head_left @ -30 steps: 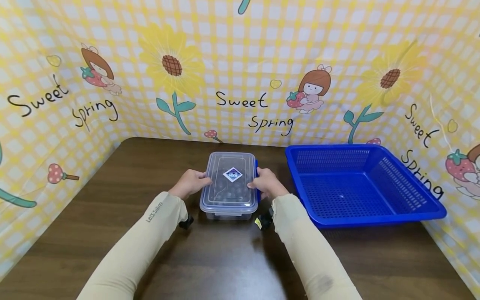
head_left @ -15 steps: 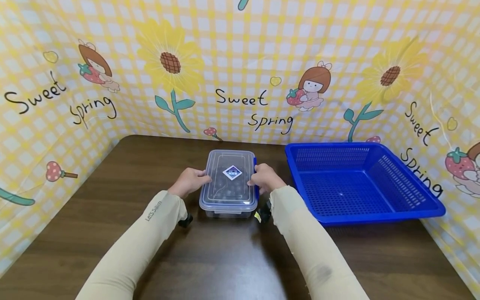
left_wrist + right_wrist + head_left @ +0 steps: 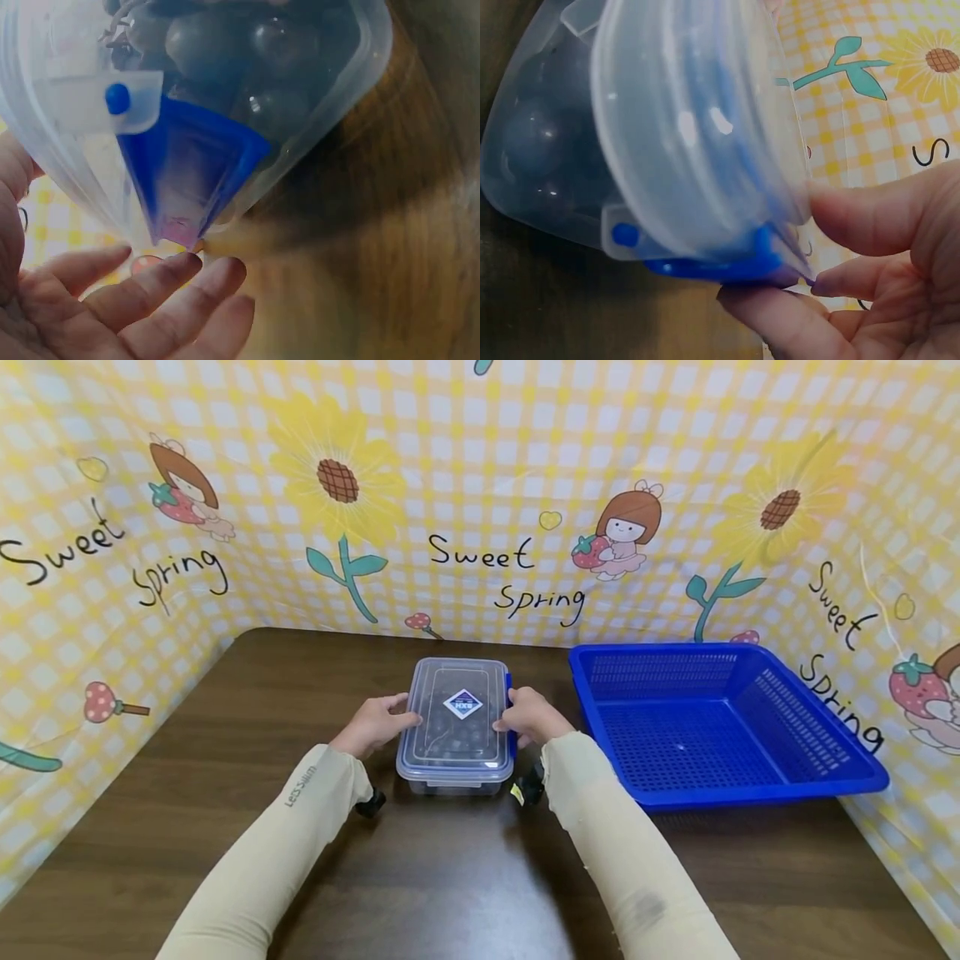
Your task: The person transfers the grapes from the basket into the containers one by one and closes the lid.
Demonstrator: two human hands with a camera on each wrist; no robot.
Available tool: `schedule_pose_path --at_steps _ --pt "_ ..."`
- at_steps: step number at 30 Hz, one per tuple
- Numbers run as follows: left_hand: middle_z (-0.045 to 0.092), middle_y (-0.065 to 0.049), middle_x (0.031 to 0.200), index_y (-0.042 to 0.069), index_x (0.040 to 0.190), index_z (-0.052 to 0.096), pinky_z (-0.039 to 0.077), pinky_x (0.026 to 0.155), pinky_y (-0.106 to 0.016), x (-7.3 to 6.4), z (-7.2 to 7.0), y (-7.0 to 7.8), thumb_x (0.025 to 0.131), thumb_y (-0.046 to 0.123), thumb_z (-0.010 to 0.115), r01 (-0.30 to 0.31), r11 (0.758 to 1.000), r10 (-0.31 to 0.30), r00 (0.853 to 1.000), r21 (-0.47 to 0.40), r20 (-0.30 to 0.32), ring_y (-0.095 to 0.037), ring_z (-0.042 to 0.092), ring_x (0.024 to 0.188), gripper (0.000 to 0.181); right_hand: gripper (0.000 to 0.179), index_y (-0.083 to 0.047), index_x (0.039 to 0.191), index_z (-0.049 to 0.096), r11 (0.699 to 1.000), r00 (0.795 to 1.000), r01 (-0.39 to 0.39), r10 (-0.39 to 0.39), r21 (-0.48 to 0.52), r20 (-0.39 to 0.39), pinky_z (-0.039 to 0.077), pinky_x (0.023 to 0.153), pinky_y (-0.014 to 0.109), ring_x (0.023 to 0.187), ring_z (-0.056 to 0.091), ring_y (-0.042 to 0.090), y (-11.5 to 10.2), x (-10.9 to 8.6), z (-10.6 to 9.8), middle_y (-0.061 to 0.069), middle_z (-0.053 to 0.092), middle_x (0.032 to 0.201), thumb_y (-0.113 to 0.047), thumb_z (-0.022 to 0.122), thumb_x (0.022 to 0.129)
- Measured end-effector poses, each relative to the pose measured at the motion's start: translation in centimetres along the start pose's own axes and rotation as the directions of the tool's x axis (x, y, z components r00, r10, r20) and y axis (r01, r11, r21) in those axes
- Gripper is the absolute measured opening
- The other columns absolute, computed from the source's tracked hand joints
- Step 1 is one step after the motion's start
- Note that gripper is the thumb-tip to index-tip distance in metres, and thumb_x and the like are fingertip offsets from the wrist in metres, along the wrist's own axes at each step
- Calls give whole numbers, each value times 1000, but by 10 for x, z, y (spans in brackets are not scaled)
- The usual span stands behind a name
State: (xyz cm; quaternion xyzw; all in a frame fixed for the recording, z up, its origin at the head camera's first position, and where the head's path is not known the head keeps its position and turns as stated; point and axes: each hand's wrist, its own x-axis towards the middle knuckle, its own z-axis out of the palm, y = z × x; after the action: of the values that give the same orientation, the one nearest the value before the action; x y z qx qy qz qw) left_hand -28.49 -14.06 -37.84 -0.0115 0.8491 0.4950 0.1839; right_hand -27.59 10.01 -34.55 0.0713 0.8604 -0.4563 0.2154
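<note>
A clear plastic food container (image 3: pixel 453 752) with a lid and a diamond-shaped sticker lies on the table, with dark round things resembling grapes (image 3: pixel 202 45) showing through its wall. My left hand (image 3: pixel 371 724) is at its left side, thumb by the lid edge. In the left wrist view a blue latch (image 3: pixel 187 165) hangs away from the wall, and the relaxed fingers lie just below its tip; contact is unclear. On the other side my right hand (image 3: pixel 534 717) pinches the lid edge and another blue latch (image 3: pixel 712 268), thumb above and fingers underneath.
A blue perforated plastic basket (image 3: pixel 757 797) stands on the brown wooden table (image 3: pixel 465 877) to the right of the container. Behind and at both sides hangs a yellow checked cloth (image 3: pixel 480 460) with printed flowers. Dark wrist cameras (image 3: pixel 530 783) sit below the sleeves.
My left hand has shifted slightly left, and its index finger stands a little farther from the lid. The right hand stays at the container's right edge; the view has tilted slightly.
</note>
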Motion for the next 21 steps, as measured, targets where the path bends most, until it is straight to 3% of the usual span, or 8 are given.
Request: schedule_pose_path --at_steps 1,2,4,6,15,21 --pt "64 -20 110 2 151 25 53 65 -28 1 -1 -1 93 24 61 17 999 -17 1000 -27 16 -18 63 67 71 73 -4 152 23 1000 1000 3 -3 11 -2 49 90 48 118 54 37 1 0 0 20 35 150 -2 63 91" --pt "59 -23 123 2 152 19 55 75 -33 2 -1 -2 94 25 60 31 998 -29 999 -62 35 -23 67 83 75 74 -5 152 23 1000 1000 4 -4 29 -2 49 90 48 116 55 37 2 0 0 19 36 149 -3 63 90" --pt "54 -25 130 1 153 11 50 90 -44 3 -2 -5 95 26 58 67 991 -59 996 -114 67 -33 60 111 78 75 -7 152 23 996 1000 8 -8 84 5 49 90 47 113 58 35 5 1 0 19 39 147 -3 64 90" --pt "55 -25 129 0 153 10 48 93 -47 5 -3 -7 96 27 57 94 986 -83 993 -137 82 -37 54 119 79 77 -10 153 23 990 1000 4 -5 142 3 49 90 47 111 60 35 10 3 0 18 39 148 -5 66 89" --pt "60 -21 118 0 152 12 53 85 -44 7 -1 -8 96 28 56 144 977 -130 987 -154 98 -31 63 102 77 76 -22 152 30 909 1000 21 -16 416 -15 53 85 45 102 65 32 38 9 6 17 59 128 -9 69 88" --pt "60 -18 110 5 153 -7 57 72 -38 7 1 -6 94 31 58 173 971 -165 984 -162 67 -22 66 83 91 76 -23 153 28 906 999 40 -27 421 -36 51 87 47 105 64 33 40 9 7 16 57 131 -11 68 89"
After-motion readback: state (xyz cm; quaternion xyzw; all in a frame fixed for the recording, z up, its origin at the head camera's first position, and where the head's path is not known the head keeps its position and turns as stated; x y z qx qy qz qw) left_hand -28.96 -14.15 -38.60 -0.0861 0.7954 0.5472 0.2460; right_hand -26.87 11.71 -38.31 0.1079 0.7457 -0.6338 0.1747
